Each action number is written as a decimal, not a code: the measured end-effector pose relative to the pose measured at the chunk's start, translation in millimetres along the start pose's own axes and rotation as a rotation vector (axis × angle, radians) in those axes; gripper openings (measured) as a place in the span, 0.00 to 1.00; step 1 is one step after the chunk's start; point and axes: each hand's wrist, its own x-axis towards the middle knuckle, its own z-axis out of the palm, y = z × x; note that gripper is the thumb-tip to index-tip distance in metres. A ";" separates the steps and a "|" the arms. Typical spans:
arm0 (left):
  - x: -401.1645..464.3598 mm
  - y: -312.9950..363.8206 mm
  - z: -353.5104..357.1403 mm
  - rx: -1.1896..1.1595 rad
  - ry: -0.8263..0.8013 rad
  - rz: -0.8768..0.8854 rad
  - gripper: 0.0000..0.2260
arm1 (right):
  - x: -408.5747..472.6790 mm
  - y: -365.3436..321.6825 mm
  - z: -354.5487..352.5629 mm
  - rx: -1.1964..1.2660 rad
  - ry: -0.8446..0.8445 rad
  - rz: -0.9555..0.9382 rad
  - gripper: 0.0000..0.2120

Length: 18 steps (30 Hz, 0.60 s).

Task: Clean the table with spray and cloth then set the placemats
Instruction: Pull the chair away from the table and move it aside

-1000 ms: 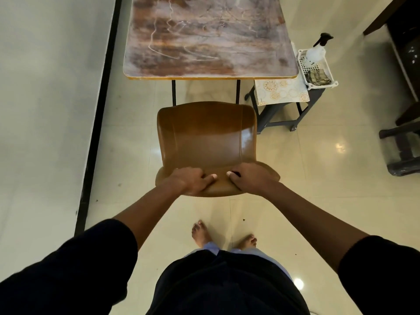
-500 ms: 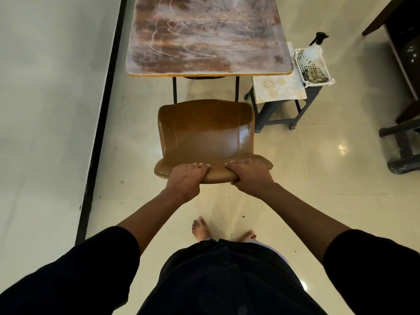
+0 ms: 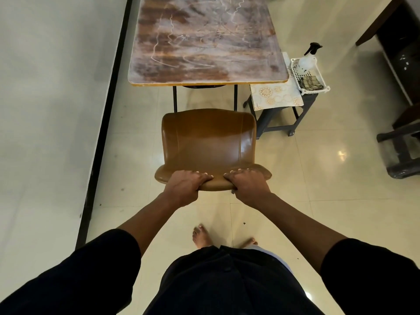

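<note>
A brown table (image 3: 204,42) with white smears on its top stands ahead of me. To its right, a white basket (image 3: 295,71) holds a clear spray bottle (image 3: 306,60) with a black trigger and a dark folded cloth (image 3: 310,84). Patterned placemats (image 3: 276,96) lie on a dark stool beside the basket. A brown chair (image 3: 209,142) stands between me and the table. My left hand (image 3: 184,187) and my right hand (image 3: 247,185) both grip the top edge of its backrest.
The dark stool (image 3: 279,123) stands right of the chair. Dark furniture (image 3: 400,151) sits at the right edge. A black floor strip (image 3: 104,123) runs along the left. My bare feet (image 3: 202,237) are on the glossy tiles behind the chair.
Both hands have shifted from resting on the backrest to gripping its top edge. The chair has come back a little from the table's front edge.
</note>
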 end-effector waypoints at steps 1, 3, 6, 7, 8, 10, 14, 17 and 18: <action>-0.5 0.5 0.6 -0.001 0.002 0.006 0.29 | -1.8 0.3 1.5 0.006 0.000 -0.001 0.21; -0.7 3.8 2.5 0.002 0.017 0.015 0.29 | -4.8 3.5 3.2 0.024 0.002 -0.011 0.22; -0.6 10.6 6.8 0.006 0.037 0.013 0.28 | -8.1 11.2 2.3 0.060 0.018 -0.043 0.22; -0.3 12.4 8.5 0.008 0.039 0.012 0.28 | -8.9 13.7 2.4 0.062 0.023 -0.056 0.21; -0.1 13.9 9.8 0.010 0.039 0.009 0.28 | -9.5 15.4 3.0 0.062 0.026 -0.070 0.22; 0.5 15.0 11.0 0.015 0.044 0.003 0.28 | -9.8 17.1 4.0 0.061 0.032 -0.093 0.23; 2.1 13.1 13.9 0.024 0.043 -0.010 0.28 | -9.5 17.7 4.4 0.056 0.052 -0.127 0.24; 3.0 13.8 16.2 0.040 0.051 -0.002 0.29 | -10.3 18.4 5.4 0.048 0.061 -0.143 0.24; 2.9 14.9 16.9 0.046 0.053 0.004 0.29 | -10.8 18.5 6.5 0.045 0.066 -0.146 0.24</action>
